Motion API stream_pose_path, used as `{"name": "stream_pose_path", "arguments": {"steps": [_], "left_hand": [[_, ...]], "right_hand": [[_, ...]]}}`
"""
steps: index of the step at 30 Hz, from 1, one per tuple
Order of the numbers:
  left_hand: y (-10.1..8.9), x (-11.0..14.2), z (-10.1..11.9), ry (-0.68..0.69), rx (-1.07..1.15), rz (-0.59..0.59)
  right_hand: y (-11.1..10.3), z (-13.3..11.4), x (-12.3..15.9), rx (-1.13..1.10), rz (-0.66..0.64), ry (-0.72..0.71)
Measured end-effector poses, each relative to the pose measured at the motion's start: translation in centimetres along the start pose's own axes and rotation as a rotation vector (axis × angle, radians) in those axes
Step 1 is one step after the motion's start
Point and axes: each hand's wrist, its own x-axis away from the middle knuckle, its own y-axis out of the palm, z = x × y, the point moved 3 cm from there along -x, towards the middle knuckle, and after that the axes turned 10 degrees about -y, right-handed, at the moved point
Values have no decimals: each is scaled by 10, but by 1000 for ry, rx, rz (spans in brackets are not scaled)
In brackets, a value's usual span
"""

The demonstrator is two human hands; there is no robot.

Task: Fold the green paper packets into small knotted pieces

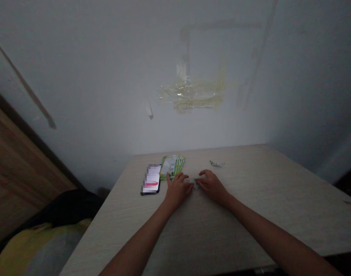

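Just above the tabletop, my left hand [179, 188] and my right hand [212, 184] face each other a short way apart. Between them is a small, crumpled, greyish see-through piece [196, 184], too small to name surely. My right fingertips pinch at its right edge. The left hand has its fingers spread, with the lowest fingertip close to the piece; whether it touches cannot be made out. Behind the left hand lies a green-and-white printed packet [172, 165], partly hidden by the fingers.
A phone [151, 180] with a lit, blurred screen lies left of the packet. A small torn wrapper strip [217, 164] is beyond my right hand. The pale wooden table [250, 172] meets a wall [106, 76] at its back. Yellow-and-grey cloth [46, 247] is at lower left.
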Motion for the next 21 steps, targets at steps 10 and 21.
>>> {"name": "stream_pose_path", "arguments": {"steps": [10, 21], "left_hand": [[2, -1, -1, -27, 2, -18], [1, -1, -2, -24, 11, -9]], "right_hand": [[7, 0, -5, 98, -65, 99], [10, 8, -3, 56, -67, 129]]}}
